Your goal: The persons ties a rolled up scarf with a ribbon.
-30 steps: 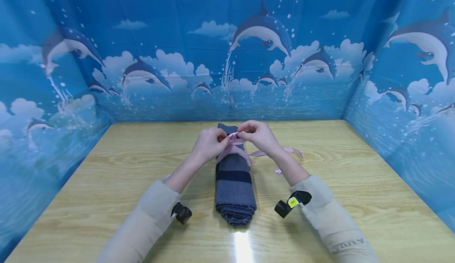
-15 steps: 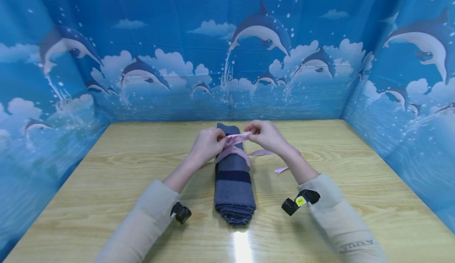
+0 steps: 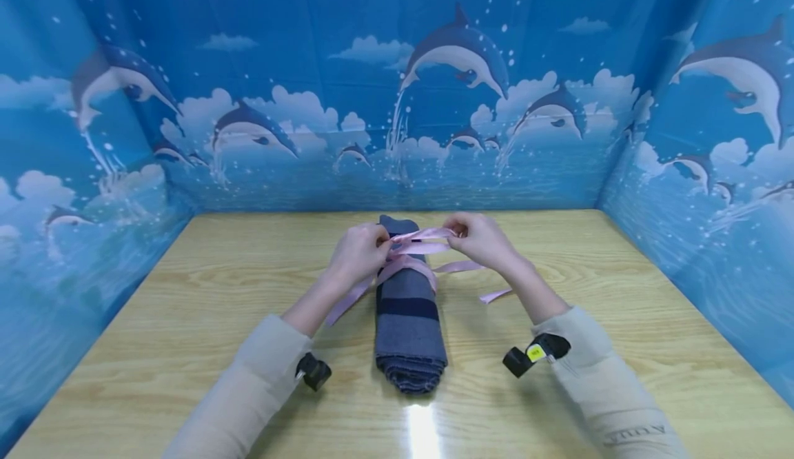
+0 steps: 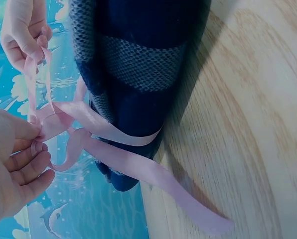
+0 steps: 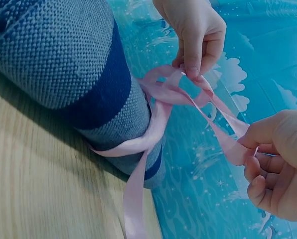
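A rolled woven cloth (image 3: 409,338), blue-grey with dark navy bands, lies lengthwise on the table, its frayed end toward me. Round its far half runs a pink ribbon (image 3: 406,263), crossed on top. My left hand (image 3: 360,253) pinches the ribbon close above the crossing, between thumb and fingers. To the right, my right hand (image 3: 482,242) pinches a loop of the same ribbon, stretched out from the left fingers, as the right wrist view shows with the loop (image 5: 233,151). One loose ribbon tail (image 4: 158,174) hangs down on the left side of the roll.
Another stretch of ribbon lies on the wooden table (image 3: 217,335) right of the roll, partly hidden by the right forearm. A blue dolphin-print curtain (image 3: 298,100) closes off the back and both sides. Each sleeve carries a small black wrist camera (image 3: 314,371).
My right hand has moved right, drawing the pinched ribbon out into a longer loop. My left hand stays nearly in place. A ribbon tail now shows beside the left forearm.
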`<state>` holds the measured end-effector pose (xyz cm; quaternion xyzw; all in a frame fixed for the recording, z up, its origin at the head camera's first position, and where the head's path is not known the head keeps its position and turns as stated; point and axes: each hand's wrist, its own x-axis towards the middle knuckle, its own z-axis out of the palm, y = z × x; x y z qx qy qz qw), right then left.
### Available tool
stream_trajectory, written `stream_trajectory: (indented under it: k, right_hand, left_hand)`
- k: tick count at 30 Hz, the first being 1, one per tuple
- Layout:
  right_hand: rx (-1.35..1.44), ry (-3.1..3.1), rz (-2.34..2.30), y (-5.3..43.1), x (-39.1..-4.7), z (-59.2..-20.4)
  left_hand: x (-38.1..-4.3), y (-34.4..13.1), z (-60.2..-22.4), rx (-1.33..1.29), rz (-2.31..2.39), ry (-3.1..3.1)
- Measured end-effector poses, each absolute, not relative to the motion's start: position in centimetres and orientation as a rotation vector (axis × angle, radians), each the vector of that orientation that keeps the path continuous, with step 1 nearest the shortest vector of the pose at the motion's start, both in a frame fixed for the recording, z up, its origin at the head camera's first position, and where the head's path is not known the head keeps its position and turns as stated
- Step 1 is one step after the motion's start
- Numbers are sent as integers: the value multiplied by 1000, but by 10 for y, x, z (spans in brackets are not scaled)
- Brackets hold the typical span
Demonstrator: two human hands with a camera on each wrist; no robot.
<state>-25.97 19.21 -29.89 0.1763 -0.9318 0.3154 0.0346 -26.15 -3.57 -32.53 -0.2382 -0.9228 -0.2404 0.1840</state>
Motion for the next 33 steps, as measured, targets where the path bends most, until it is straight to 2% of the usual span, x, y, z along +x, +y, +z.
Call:
stream_trajectory:
  k: [33]
  right_hand:
    - [695, -2831, 512, 230, -253, -298]
  left_hand:
    - [-264, -46, -326, -675, -590, -2599]
